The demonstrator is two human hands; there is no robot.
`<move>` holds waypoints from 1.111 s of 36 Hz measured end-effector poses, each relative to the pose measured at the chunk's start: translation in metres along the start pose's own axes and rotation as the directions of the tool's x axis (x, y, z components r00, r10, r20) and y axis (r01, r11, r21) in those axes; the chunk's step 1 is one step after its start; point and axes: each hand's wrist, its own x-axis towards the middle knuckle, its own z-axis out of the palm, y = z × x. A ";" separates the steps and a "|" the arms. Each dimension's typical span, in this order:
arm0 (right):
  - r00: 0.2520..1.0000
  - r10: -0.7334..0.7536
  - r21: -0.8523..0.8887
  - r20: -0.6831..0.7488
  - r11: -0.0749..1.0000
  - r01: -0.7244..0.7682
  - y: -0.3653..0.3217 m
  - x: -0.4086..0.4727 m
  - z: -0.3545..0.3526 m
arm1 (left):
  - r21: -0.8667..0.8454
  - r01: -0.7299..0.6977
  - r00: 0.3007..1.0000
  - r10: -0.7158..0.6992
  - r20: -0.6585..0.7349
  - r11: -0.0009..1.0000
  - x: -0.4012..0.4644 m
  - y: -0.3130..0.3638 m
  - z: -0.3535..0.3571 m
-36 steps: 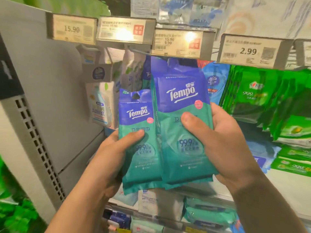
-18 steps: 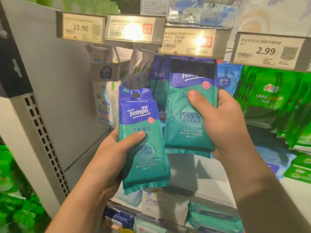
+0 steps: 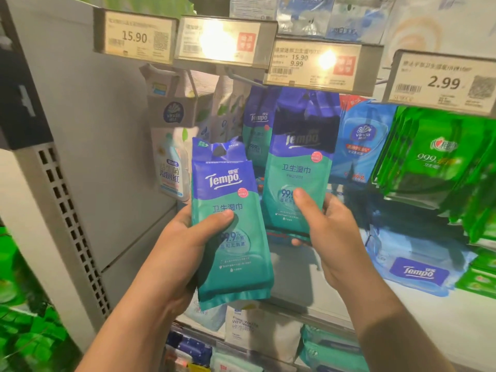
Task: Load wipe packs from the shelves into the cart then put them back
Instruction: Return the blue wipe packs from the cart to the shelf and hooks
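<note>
While the 15.90/9.99 price tag (image 3: 319,65) hangs overhead, the left hand (image 3: 188,248) grips one Tempo wipe pack (image 3: 228,224) below and left of it; the right hand (image 3: 330,237) pinches a second Tempo pack (image 3: 298,167) directly beneath that tag, among hanging packs (image 3: 257,124).

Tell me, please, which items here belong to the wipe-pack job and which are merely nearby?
Job: Tempo pack held by left hand; Tempo pack held by right hand near the hook.
Nearby: green packs; Vinda pack; price tags.
</note>
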 end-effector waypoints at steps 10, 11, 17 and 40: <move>0.993 0.063 0.140 -0.101 0.989 -0.048 0.017 0.010 0.014 | -0.016 0.001 1.000 -0.001 0.021 1.000 0.007 -0.007 0.003; 0.991 0.068 0.150 -0.118 0.987 -0.050 0.018 0.013 0.015 | -0.014 0.001 1.000 -0.001 0.028 1.000 0.008 -0.008 0.003; 0.973 0.176 0.260 -0.147 0.956 -0.133 0.017 0.041 0.024 | 0.004 -0.004 0.998 0.004 0.060 1.000 0.016 -0.011 0.003; 0.853 0.413 0.420 -0.319 0.869 -0.263 0.018 0.149 0.045 | 0.073 -0.002 0.997 -0.004 0.079 0.997 0.048 -0.017 -0.005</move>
